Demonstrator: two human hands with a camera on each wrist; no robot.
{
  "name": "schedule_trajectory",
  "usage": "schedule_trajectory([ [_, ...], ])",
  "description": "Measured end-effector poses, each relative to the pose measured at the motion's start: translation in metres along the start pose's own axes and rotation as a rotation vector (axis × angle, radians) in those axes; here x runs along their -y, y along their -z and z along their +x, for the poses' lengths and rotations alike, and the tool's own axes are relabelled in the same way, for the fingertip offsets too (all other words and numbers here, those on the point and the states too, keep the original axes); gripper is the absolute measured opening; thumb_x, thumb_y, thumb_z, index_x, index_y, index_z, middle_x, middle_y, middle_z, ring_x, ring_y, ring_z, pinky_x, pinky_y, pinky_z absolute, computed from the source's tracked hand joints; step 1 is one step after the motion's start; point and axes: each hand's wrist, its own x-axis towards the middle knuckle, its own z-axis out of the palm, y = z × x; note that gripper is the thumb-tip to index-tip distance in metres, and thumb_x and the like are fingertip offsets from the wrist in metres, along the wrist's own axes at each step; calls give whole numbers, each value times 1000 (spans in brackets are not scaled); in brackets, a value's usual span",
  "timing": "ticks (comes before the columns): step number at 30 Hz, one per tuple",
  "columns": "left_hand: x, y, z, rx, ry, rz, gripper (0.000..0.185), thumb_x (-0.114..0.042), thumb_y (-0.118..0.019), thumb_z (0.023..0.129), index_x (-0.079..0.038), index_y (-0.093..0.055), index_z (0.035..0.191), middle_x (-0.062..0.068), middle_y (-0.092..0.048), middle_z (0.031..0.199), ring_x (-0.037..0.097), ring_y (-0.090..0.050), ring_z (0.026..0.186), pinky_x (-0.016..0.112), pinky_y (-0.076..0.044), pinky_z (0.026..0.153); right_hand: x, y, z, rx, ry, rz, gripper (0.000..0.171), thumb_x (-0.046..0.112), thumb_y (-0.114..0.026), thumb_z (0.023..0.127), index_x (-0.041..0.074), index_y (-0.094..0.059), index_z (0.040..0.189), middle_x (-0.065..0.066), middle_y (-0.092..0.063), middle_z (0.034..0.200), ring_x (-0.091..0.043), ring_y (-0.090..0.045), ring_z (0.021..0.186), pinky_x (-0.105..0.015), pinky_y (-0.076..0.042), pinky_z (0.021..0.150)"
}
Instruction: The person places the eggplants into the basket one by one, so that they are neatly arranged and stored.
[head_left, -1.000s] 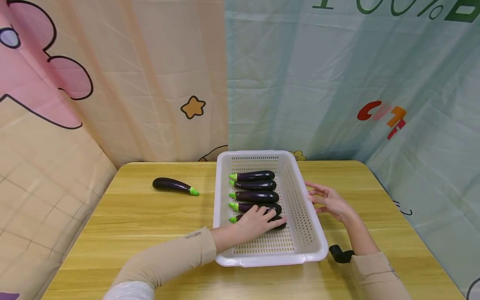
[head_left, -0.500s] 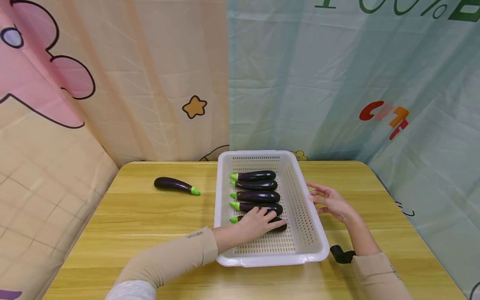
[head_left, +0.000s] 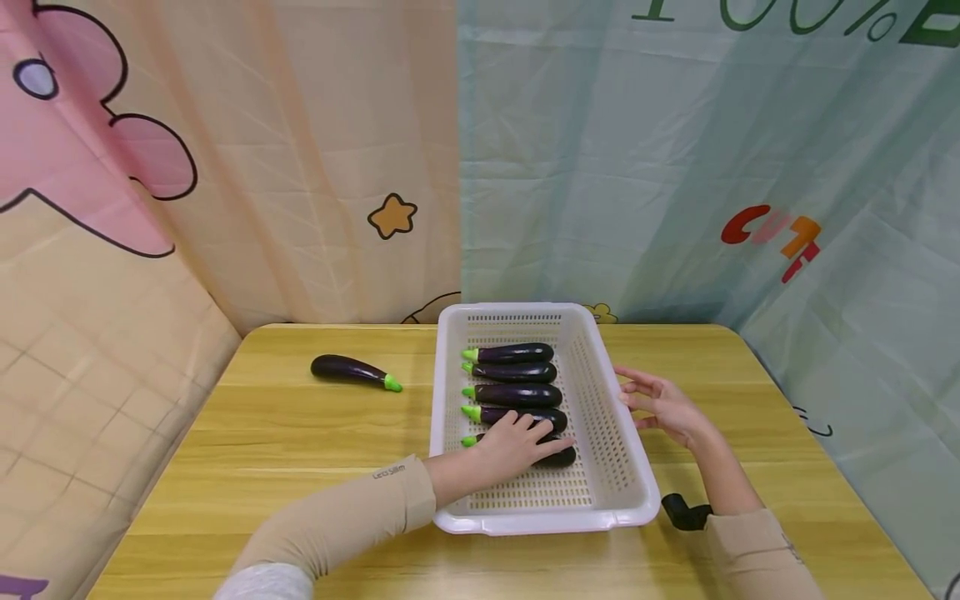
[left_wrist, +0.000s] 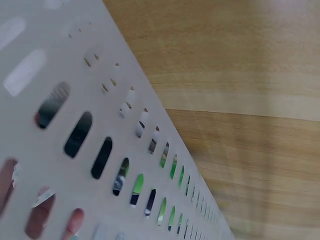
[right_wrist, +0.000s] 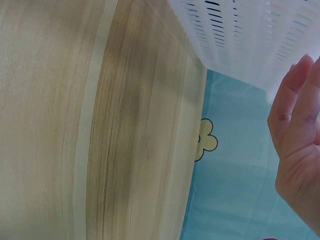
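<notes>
Here, the left hand (head_left: 516, 443) lay inside the white perforated plastic basket (head_left: 604, 442), its fingers spread and nearly straight over the nearest eggplant (head_left: 561, 456), pressing rather than gripping. Four more glossy, dark-purple eggplants (head_left: 517, 394) with green stem caps lay in a parallel row beyond it. The right hand (head_left: 660, 403) rested with relaxed, straight fingers against the basket's slotted outer wall. A sixth eggplant (head_left: 354, 370) lay apart on the wood-grain counter (head_left: 285, 433).
</notes>
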Motion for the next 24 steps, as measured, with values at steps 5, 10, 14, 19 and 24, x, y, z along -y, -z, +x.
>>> schedule_trajectory([
  [5,1,1,1,-3,3,-52,67,-53,-53,85,-39,-22,143,-7,-43,128,12,-51,104,26,-44,83,-1,1,-1,-1,5,9,62,14,-59,90,0,-28,141,2,-56,102,-12,-59,85,-29,-53,65],
  [10,4,3,2,34,1,-103,73,-58,-54,83,-38,-19,144,-5,-40,135,15,-49,111,31,-42,90,-2,1,-3,2,8,16,62,14,-59,90,0,-27,141,2,-55,100,-11,-59,84,-28,-53,64],
  [14,7,6,1,40,11,-158,74,-57,-55,83,-37,-19,144,-3,-39,136,17,-48,111,33,-41,92,-1,1,-3,4,9,21,61,14,-58,90,0,-27,141,2,-56,100,-11,-59,84,-27,-53,63],
  [19,14,12,-4,18,49,-246,75,-56,-55,83,-35,-19,145,0,-39,135,20,-46,111,36,-40,91,0,0,-3,10,6,28,61,13,-58,90,0,-27,141,3,-57,100,-11,-59,84,-28,-53,63],
  [24,28,16,-14,-7,141,-345,73,-53,-54,85,-35,-18,146,4,-40,135,23,-45,114,39,-39,92,0,-1,-2,14,8,21,61,14,-58,90,1,-28,141,4,-57,100,-11,-59,85,-28,-53,64],
])
